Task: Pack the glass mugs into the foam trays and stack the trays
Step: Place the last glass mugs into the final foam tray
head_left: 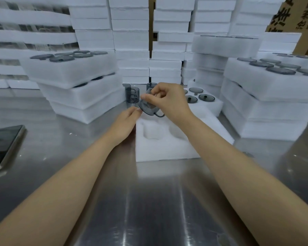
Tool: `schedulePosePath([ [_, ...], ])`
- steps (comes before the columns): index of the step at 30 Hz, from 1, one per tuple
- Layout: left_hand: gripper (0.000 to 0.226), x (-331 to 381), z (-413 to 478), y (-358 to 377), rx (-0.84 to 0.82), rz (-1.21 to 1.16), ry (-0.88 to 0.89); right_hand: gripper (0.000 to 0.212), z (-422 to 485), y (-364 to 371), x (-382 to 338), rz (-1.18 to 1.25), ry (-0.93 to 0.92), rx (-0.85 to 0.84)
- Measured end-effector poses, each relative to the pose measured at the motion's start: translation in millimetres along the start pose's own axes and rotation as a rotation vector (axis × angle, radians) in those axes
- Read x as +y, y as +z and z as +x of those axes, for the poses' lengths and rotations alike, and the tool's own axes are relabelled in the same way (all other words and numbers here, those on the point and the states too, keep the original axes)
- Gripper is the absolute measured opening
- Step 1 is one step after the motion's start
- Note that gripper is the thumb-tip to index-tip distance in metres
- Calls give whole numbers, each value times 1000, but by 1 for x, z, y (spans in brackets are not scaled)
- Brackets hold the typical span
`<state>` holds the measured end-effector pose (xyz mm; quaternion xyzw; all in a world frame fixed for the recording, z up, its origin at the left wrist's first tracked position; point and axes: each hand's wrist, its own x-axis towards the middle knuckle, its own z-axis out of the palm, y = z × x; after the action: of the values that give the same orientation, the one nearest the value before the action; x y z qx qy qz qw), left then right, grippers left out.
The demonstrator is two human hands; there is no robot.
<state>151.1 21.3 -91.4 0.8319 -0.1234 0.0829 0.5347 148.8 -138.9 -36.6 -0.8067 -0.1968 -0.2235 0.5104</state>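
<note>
My right hand (169, 100) grips a smoky grey glass mug (148, 108), tilted, its handle hanging low on the right, just above the far edge of a white foam tray (167, 150). The tray has round empty pockets facing up. My left hand (126, 121) lies at the tray's left edge with relaxed fingers, its fingertips close to the mug's rim; I cannot tell whether they touch it. Two more grey mugs (132, 95) stand upright on the steel table behind. A second foam tray (212, 105) farther back holds mugs upside down in its pockets.
Stacks of filled foam trays stand at the left (75, 86) and right (267, 96). Tall piles of foam blocks (132, 41) wall off the back. A phone (4, 146) lies at the left table edge. A cardboard box (295, 18) is at the top right.
</note>
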Motion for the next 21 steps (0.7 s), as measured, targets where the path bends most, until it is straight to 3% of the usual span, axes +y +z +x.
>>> schedulePosePath([
  [7,34,-6,4,1,27,61,18,30,-1,9,-10,-465,-211,-75],
  [11,34,-7,6,1,26,55,19,27,1,9,-14,-638,-218,-122],
  [14,46,-7,5,0,18,25,21,25,-1,13,-21,-798,-281,-156],
  [18,59,-3,-1,0,3,19,50,21,-6,21,-29,-894,-276,-190],
  [21,51,-4,-1,-1,-11,12,63,24,-7,18,-33,-913,-222,-220],
])
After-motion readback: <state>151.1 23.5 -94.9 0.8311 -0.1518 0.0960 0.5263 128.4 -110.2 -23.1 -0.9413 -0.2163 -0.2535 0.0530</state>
